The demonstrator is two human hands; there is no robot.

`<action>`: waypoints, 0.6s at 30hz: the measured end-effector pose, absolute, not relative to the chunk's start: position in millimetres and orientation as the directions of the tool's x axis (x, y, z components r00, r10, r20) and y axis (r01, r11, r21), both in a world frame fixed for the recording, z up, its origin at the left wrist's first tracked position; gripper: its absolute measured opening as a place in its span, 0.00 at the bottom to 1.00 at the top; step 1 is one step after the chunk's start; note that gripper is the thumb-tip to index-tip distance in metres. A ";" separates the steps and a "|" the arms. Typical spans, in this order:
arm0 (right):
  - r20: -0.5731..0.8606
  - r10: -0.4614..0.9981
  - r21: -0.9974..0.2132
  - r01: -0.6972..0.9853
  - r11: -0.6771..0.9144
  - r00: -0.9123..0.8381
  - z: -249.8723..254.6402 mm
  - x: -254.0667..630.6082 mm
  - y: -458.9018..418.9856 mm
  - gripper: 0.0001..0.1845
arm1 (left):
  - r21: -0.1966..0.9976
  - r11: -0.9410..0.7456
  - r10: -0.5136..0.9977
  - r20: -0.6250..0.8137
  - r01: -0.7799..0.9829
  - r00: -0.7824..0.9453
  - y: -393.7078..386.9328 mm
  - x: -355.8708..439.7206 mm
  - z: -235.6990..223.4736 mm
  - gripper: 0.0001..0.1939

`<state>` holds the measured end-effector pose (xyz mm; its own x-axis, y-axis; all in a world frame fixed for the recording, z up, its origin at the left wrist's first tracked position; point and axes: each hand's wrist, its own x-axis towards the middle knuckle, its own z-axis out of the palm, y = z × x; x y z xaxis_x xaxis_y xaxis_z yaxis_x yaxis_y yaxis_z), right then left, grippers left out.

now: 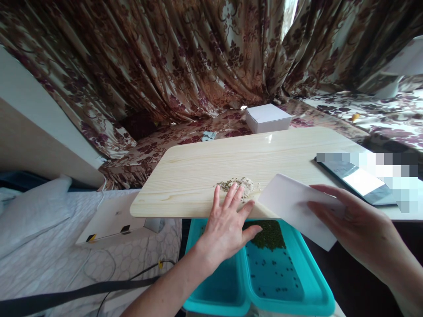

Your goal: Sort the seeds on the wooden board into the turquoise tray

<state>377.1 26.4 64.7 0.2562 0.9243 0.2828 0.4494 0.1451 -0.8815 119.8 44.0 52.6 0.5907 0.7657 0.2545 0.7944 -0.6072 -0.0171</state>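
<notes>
A small pile of mixed grains point(238, 183), pale and dark green, lies near the front edge of a light wooden tabletop point(198, 171). My left hand point(228, 220) rests at that edge with its fingers spread flat, fingertips touching the pile. My right hand point(346, 220) grips a white card point(294, 207), tilted with its left corner close to the grains. Below the table edge stand two teal plastic bins point(287, 299). The right bin holds a heap of dark green beans point(267, 235) and several scattered ones. The left bin point(218, 286) looks empty where visible.
A dark phone point(357, 178) lies on the table's right side. A white box point(267, 116) sits beyond the table on patterned fabric, with brown floral curtains point(181, 57) behind. A bed with a white flat box point(112, 220) and cables is at left.
</notes>
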 end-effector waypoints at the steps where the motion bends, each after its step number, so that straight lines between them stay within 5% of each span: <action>1: 0.295 0.921 -0.877 0.455 0.155 0.254 63.7 378.1 26.1 0.20 | -0.021 -0.602 0.768 0.255 0.798 0.587 42.7 117.2 51.8 0.31; 8: 0.213 0.956 -0.858 0.506 0.085 0.200 72.9 370.5 22.5 0.20 | -0.050 -0.545 0.802 0.260 0.837 0.537 36.1 95.4 45.7 0.31; 18: 0.337 0.941 -0.741 0.620 0.256 0.014 84.4 337.7 38.2 0.17 | -0.034 -0.470 0.827 0.332 0.882 0.454 35.6 79.2 42.7 0.26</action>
<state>337.7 38.2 84.4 0.0142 0.9414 0.3371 0.6203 0.2561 -0.7413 79.2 35.6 42.7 0.4537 0.8271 0.3318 0.8819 -0.4702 -0.0340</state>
